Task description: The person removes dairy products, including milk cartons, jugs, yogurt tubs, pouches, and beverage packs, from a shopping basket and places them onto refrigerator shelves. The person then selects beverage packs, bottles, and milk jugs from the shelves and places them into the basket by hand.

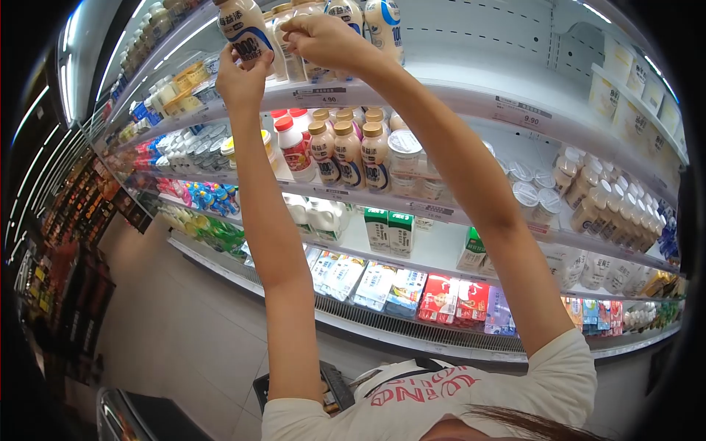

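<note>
Left hand [243, 82], head view, clamped on a bottle [245, 31] already off the row [384, 33] and before the upper shelf [471, 101], the row's others remaining shelved; right hand [320, 40] beside them, fingers bent, its grip indeterminable.

The raised bottle [245, 31] reads "每益添" with a large "100" beneath, and the tan-capped bottles [344, 156] on the shelf below bear the same characters and number. Along the upper shelf edge, one price tag [323, 97] shows "4.90" and another tag [523, 111] "9.90", while red lettering on the white shirt [507, 400], curved and upside down, seems to include "NG"
</note>
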`<state>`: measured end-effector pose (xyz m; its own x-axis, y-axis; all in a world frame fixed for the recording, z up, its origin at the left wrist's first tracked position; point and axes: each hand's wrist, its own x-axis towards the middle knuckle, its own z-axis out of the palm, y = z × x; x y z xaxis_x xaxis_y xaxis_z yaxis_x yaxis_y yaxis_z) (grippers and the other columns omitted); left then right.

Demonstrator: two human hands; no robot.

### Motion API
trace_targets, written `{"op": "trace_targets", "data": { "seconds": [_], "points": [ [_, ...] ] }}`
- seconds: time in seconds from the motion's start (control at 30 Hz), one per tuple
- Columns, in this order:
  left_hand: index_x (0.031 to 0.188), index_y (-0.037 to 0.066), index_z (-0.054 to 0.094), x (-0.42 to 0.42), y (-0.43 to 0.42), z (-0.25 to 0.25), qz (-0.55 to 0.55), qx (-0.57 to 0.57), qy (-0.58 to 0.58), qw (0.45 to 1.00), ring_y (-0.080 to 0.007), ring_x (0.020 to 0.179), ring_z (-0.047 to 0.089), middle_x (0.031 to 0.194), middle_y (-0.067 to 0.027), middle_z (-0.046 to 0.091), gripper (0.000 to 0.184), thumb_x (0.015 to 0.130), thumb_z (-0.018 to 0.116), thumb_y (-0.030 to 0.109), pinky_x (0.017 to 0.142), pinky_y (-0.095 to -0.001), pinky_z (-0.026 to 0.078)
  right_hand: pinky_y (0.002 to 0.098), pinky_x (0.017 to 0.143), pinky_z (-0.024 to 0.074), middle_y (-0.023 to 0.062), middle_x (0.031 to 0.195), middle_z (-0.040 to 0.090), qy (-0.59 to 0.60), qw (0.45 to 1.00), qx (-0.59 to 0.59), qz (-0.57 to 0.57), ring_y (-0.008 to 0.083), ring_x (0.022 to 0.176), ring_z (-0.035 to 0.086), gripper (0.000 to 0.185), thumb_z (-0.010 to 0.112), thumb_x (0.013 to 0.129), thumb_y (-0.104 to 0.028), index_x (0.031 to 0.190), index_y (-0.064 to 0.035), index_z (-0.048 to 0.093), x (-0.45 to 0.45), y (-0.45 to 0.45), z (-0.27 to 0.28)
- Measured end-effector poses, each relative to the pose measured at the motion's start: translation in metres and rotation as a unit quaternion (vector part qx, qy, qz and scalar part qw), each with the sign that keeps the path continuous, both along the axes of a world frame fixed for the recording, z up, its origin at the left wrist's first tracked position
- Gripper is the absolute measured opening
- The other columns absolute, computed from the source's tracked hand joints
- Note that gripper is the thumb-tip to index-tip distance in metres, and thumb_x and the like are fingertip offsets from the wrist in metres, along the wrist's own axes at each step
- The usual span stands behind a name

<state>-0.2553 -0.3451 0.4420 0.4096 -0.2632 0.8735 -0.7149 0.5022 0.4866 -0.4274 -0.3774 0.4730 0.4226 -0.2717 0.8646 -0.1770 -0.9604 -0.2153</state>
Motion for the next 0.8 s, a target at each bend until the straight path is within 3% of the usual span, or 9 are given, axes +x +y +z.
{"op": "trace_targets", "data": {
  "seconds": [0.13,0.2,0.27,0.47,0.67,0.77,0.8],
  "points": [
    [0.124,-0.004,0.051,0.052,-0.034,-0.004,-0.045,0.046,-0.012,0.998,-0.0237,0.087,0.070,0.105,-0.0197,0.067,0.076,0.064,0.086,0.028,0.072,-0.0310,0.055,0.0365,0.084,0.0489,0.0226,0.101,0.067,0.059,0.997,0.049,-0.008,0.0343,0.095,0.065,0.031,0.052,0.086,-0.011,0.111,0.0044,0.061,0.059,-0.021,-0.013],
    [0.124,-0.004,0.051,0.062,-0.045,-0.009,-0.011,0.079,-0.047,0.996,-0.0242,0.086,0.070,0.105,-0.0200,0.067,0.077,0.064,0.085,0.030,0.072,-0.0319,0.055,0.0426,0.082,0.0485,0.0302,0.095,0.063,0.084,0.994,0.049,-0.041,0.0429,0.094,0.061,0.023,0.051,0.081,-0.008,0.095,0.0081,0.061,0.077,-0.019,-0.019],
    [0.122,-0.002,0.055,0.083,-0.068,-0.020,-0.011,0.097,-0.046,0.994,-0.0244,0.087,0.070,0.106,-0.0187,0.067,0.075,0.063,0.084,0.032,0.074,-0.0329,0.054,0.0443,0.082,0.0507,0.0349,0.088,0.062,0.038,0.995,0.089,-0.035,0.0440,0.091,0.063,0.029,0.058,0.072,-0.010,0.087,0.0141,0.063,0.090,-0.020,-0.029],
    [0.119,0.001,0.059,0.078,-0.063,-0.015,0.002,0.168,-0.077,0.983,-0.0262,0.096,0.068,0.106,-0.0179,0.068,0.073,0.061,0.082,0.038,0.081,-0.0345,0.052,0.0443,0.082,0.0509,0.0355,0.089,0.062,0.016,0.995,0.052,-0.081,0.0441,0.089,0.063,0.030,0.058,0.070,-0.008,0.089,0.0152,0.063,0.105,-0.040,-0.050],
    [0.123,0.001,0.057,0.092,-0.074,-0.015,-0.029,0.208,-0.085,0.974,-0.0266,0.097,0.067,0.108,-0.0176,0.068,0.078,0.061,0.082,0.040,0.082,-0.0346,0.051,0.0439,0.083,0.0505,0.0334,0.084,0.063,0.028,0.993,0.095,-0.066,0.0449,0.091,0.062,0.025,0.060,0.070,-0.009,0.082,0.0125,0.066,0.101,-0.029,-0.048],
    [0.124,0.001,0.056,0.090,-0.073,-0.015,-0.021,0.211,-0.092,0.973,-0.0267,0.097,0.067,0.107,-0.0183,0.068,0.078,0.061,0.082,0.040,0.084,-0.0352,0.051,0.0470,0.084,0.0469,0.0351,0.089,0.060,0.059,0.991,0.056,-0.103,0.0462,0.090,0.060,0.024,0.048,0.074,-0.004,0.084,0.0130,0.062,0.106,-0.029,-0.052],
    [0.124,0.000,0.055,0.088,-0.069,-0.014,-0.026,0.202,-0.095,0.974,-0.0284,0.096,0.067,0.107,-0.0187,0.067,0.078,0.062,0.082,0.038,0.084,-0.0363,0.051,0.0460,0.083,0.0480,0.0343,0.087,0.061,0.056,0.992,0.047,-0.106,0.0453,0.090,0.061,0.024,0.052,0.072,-0.005,0.084,0.0128,0.063,0.109,-0.029,-0.052]
  ]
}}
